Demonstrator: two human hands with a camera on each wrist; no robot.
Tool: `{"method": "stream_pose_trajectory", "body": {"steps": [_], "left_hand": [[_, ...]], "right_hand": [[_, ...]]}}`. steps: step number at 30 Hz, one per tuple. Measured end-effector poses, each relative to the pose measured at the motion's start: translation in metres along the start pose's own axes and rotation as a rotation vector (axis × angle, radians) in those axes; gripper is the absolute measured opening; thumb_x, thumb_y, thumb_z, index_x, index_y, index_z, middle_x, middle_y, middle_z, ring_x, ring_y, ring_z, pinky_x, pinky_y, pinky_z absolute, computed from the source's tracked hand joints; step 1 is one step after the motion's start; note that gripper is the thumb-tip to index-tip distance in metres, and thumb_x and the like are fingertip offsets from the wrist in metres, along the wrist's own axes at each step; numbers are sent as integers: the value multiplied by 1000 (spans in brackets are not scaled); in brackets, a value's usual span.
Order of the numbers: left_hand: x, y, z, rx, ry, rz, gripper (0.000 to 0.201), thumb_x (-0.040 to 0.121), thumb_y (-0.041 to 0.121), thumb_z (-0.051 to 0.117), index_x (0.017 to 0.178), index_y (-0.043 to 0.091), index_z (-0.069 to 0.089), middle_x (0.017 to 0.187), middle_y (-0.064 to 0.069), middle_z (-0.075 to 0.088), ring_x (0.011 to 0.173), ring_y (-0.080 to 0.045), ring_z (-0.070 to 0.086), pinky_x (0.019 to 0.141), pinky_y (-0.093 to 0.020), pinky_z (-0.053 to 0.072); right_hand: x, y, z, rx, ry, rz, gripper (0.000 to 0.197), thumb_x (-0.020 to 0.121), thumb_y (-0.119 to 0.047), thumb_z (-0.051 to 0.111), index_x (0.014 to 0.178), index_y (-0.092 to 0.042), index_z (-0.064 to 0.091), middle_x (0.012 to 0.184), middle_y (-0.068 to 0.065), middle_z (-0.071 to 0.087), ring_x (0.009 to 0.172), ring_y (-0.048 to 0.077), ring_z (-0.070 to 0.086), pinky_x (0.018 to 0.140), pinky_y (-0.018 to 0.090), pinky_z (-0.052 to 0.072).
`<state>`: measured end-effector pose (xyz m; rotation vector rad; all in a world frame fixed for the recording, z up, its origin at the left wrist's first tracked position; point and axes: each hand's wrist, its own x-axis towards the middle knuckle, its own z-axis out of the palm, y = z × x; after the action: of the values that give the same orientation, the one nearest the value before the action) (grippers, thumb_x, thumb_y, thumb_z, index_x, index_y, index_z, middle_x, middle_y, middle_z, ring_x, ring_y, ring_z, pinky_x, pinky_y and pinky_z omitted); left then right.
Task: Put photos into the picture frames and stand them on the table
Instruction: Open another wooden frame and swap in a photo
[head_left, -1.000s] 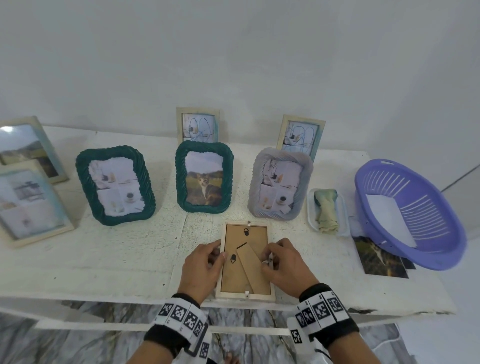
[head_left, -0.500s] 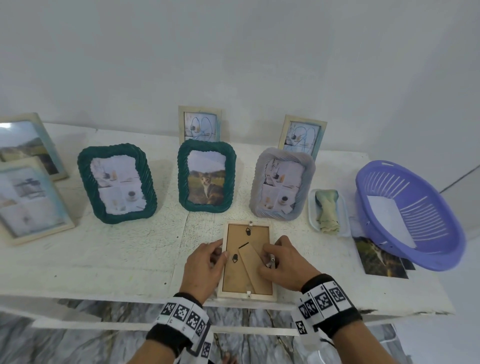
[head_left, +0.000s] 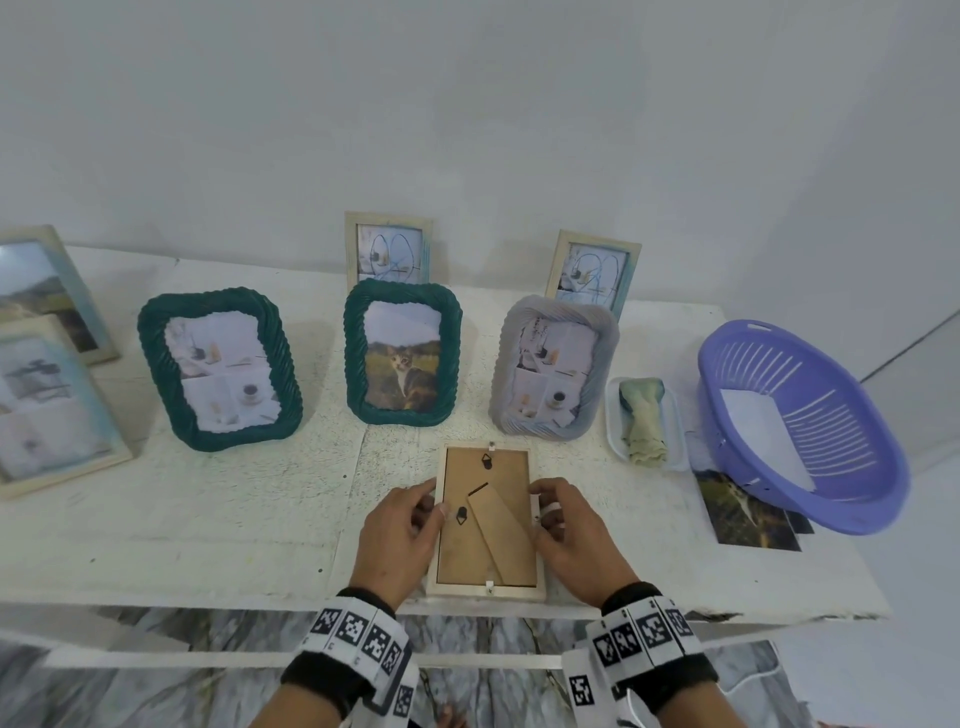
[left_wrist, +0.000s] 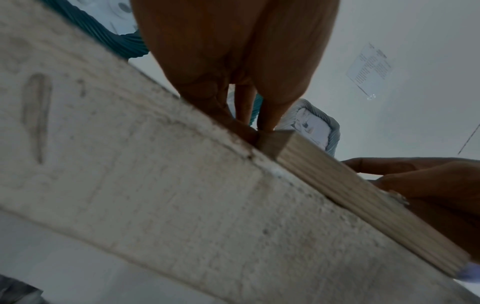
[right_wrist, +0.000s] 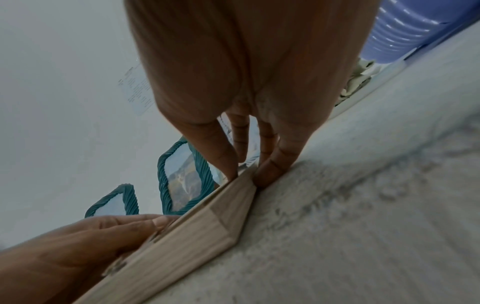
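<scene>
A light wooden picture frame (head_left: 487, 519) lies face down near the front edge of the white table (head_left: 234, 514), its brown backboard and folded stand leg facing up. My left hand (head_left: 434, 503) holds its left rail, thumb on top. Gripping the right rail is my right hand (head_left: 540, 501), thumb on top and fingers down the outer side. In the left wrist view my fingers (left_wrist: 265, 121) meet the frame (left_wrist: 363, 195) at its side. In the right wrist view a thumb and fingers (right_wrist: 270, 170) pinch the frame (right_wrist: 207, 222). A loose photo (head_left: 743, 512) lies at the right, partly under the basket.
A purple basket (head_left: 841, 431) holding white paper stands at the right, beside a small tray with a cloth (head_left: 644, 421). Filled frames stand behind: two green (head_left: 218, 369) (head_left: 402, 353), one grey (head_left: 553, 369), small wooden ones (head_left: 389, 249) (head_left: 592, 270), and larger ones at left (head_left: 47, 400).
My right hand has slid outward from the backboard's stand leg to the frame's right rail. The left hand stays on the left rail. The frame has not moved.
</scene>
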<state>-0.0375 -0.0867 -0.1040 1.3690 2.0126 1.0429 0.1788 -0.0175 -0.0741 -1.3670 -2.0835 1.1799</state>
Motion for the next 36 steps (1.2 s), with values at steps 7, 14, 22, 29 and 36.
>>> {"method": "stream_pose_trajectory", "body": {"steps": [7,14,22,29,36], "left_hand": [[-2,3,-11,-38,-162,33,47,87,26,69,128,41,53,99,8,56,87,-3,59,74,-13,51],[-2,12,-2,145,-10,17,24,88,34,62,112,36,66,86,10,59,77,-2,55,67,-14,41],[-1,18,5,94,59,-115,30,87,35,66,116,27,65,89,11,63,82,-8,58,75,-26,45],[-1,6,-6,-61,-17,-78,29,83,24,74,111,25,67,86,10,64,75,-4,62,70,-14,48],[-1,1,-6,-137,-10,-46,30,81,18,77,109,24,67,87,7,65,76,-5,62,68,-9,47]], "right_hand": [[-3,1,3,72,65,10,42,89,-9,61,120,-33,47,106,-3,55,88,12,59,79,21,53],[-3,3,6,28,67,2,44,89,-5,58,126,-26,49,107,-4,54,90,7,57,74,12,48],[-1,1,7,-64,58,-18,46,88,-8,57,128,-27,46,105,-2,51,85,9,56,75,19,49],[28,-25,-1,-423,109,-13,40,92,-33,55,127,-14,53,113,7,50,92,25,57,76,32,48],[66,-43,-1,-587,7,123,49,88,-56,54,116,-15,57,120,8,48,105,28,53,86,40,50]]}}
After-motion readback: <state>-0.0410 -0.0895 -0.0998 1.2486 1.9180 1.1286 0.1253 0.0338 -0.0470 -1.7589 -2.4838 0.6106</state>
